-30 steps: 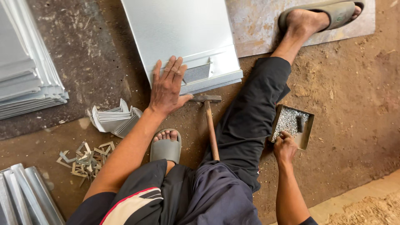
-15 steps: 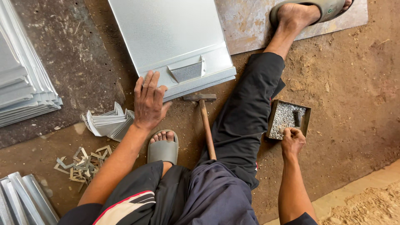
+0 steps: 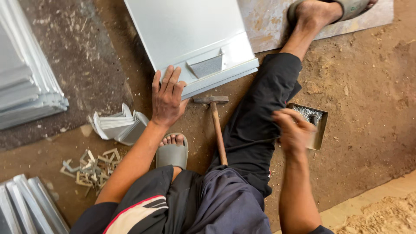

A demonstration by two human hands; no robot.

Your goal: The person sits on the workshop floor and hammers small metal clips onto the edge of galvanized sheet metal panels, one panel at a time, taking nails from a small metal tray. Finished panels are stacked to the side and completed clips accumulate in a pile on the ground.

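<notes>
Both hands are working low over a dirt floor: the right hand (image 3: 294, 130) is hovering, blurred, just beside a small square tin (image 3: 320, 130) of tiny metal pieces, its fingers curled loosely, and whether it is gripping anything cannot be told. The left hand (image 3: 167, 96) is lying open and flat, fingers together, pressing on the near corner of a large metal sheet (image 3: 186, 30). Between the two hands a hammer (image 3: 216, 125) is lying on the ground, its wooden handle running back under the person's dark trouser leg and its head almost touching the sheet's folded edge. Near the left forearm, a grey sandal (image 3: 172, 154) is covering one foot, and a heap of small bent clips (image 3: 89, 167) is sitting beside a bundle of folded strips (image 3: 117, 125). Farther out, a small bracket (image 3: 206, 66) is resting on the sheet near its edge, and stacked metal panels (image 3: 26, 86) are lying well apart at the left.
</notes>
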